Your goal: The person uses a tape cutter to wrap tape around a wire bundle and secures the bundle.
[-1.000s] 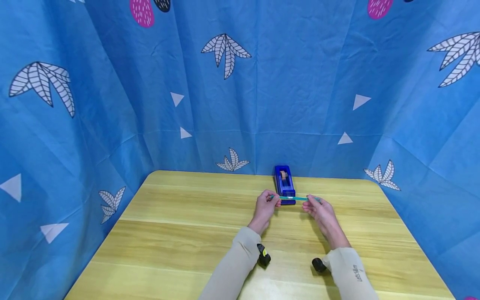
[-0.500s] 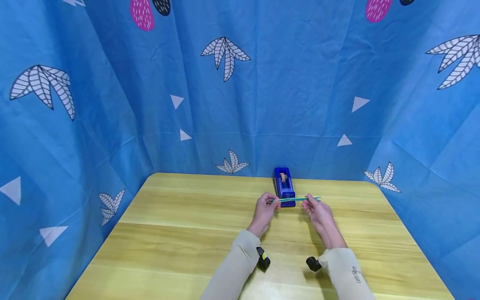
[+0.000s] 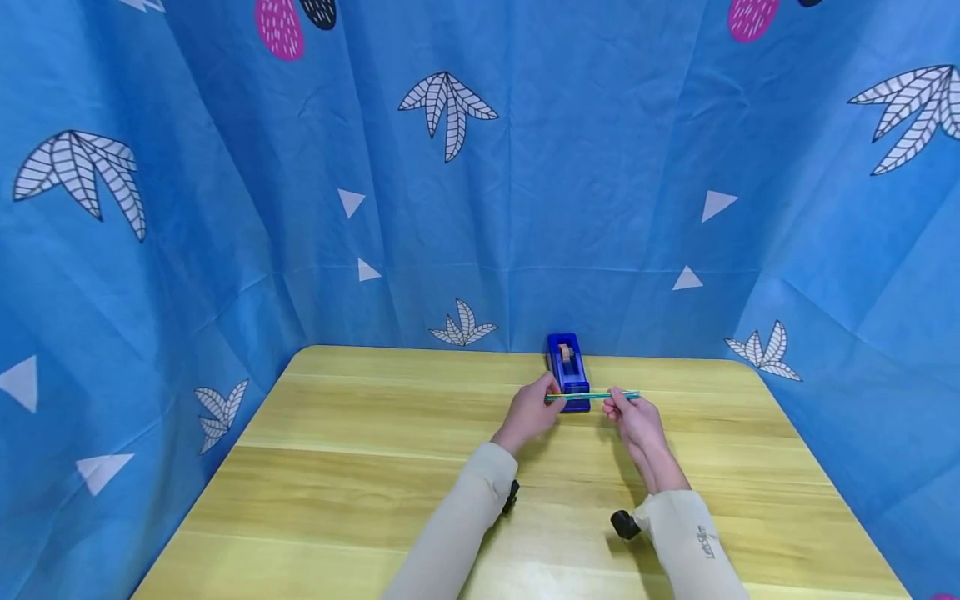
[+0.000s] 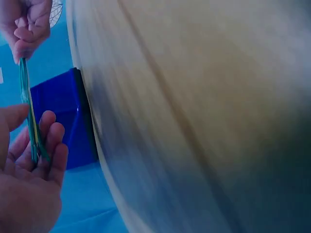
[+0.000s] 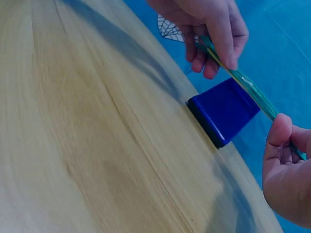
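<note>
A thin bundle of green and yellow wires (image 3: 596,396) stretches level between both hands, over the front of a blue tape dispenser (image 3: 569,367). My right hand (image 3: 639,423) pinches the bundle near its right end between thumb and fingers. At the other end, my left hand (image 3: 531,410) holds it between thumb and fingers. In the left wrist view the loose wire ends (image 4: 41,153) lie along the left fingers (image 4: 58,150). A shiny clear patch (image 5: 247,83) shows around the bundle's middle in the right wrist view.
The dispenser, with a tape roll (image 3: 566,353) in it, stands near the back edge of the wooden table (image 3: 360,450). A blue patterned curtain (image 3: 450,208) hangs behind and at both sides. A black camera (image 3: 624,524) sits at the right wrist.
My left hand has turned over and shifted slightly right along the bundle, its wrist camera now mostly hidden. The right hand keeps its pinch, and more wire end sticks out past it than at first.
</note>
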{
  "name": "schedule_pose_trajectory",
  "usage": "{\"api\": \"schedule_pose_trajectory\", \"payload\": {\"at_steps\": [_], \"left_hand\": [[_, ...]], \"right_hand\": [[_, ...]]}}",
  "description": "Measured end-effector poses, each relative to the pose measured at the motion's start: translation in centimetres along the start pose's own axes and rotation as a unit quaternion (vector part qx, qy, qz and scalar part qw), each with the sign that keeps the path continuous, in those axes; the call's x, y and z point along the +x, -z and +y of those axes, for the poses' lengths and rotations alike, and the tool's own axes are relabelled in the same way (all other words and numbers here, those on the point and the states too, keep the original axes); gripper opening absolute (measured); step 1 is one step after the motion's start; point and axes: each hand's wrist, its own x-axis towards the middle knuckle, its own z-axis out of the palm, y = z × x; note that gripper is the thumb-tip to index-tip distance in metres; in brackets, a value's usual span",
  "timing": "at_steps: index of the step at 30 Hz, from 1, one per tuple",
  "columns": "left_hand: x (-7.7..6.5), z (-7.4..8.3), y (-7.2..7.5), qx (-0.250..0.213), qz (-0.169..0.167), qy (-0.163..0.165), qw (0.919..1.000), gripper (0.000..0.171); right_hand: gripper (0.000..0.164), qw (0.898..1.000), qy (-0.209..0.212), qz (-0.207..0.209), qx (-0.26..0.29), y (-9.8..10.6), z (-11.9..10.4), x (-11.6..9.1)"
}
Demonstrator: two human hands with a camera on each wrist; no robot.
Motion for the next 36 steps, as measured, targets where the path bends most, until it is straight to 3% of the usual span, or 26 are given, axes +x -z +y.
{"api": "schedule_pose_trajectory", "payload": {"at_steps": [3, 7, 17, 26, 29, 31, 33, 34, 36], "left_hand": [[0.3, 0.4, -0.2, 0.033, -0.016, -0.001, 0.9993, 0.029], [0.4, 0.9, -0.6, 0.033, -0.005, -0.004, 0.9994, 0.043], [0.6, 0.6, -1.4, -0.036, 0.034, -0.019, 0.9986, 0.032], [0.7, 0.3, -1.7, -0.076, 0.044, -0.024, 0.9959, 0.031], [0.7, 0.4, -1.7, -0.081, 0.044, -0.019, 0.9955, 0.031], [0.6, 0.4, -1.7, -0.087, 0.041, -0.014, 0.9953, 0.031], [0.6, 0.5, -1.7, -0.094, 0.037, -0.011, 0.9948, 0.031], [0.5, 0.5, -1.7, -0.097, 0.035, -0.010, 0.9946, 0.031], [0.4, 0.5, -1.7, -0.103, 0.032, -0.008, 0.9942, 0.031]], "right_hand": [[0.047, 1.000, -0.001, -0.001, -0.011, 0.0, 0.0, 0.2], [0.044, 1.000, -0.002, -0.008, -0.006, 0.1, 0.1, 0.3], [0.042, 1.000, 0.006, -0.013, 0.012, 0.2, 0.3, 0.3], [0.036, 0.999, 0.005, -0.002, 0.038, 0.1, 0.5, 0.3], [0.035, 1.000, 0.010, 0.010, 0.027, 0.0, 0.6, 0.2], [0.039, 0.999, 0.032, 0.040, -0.019, 0.0, 0.7, 0.2], [0.041, 0.988, 0.080, 0.083, -0.098, 0.0, 0.9, 0.0], [0.042, 0.977, 0.115, 0.109, -0.145, 0.0, 0.9, -0.1], [0.038, 0.939, 0.196, 0.152, -0.238, -0.1, 1.0, -0.1]]}}
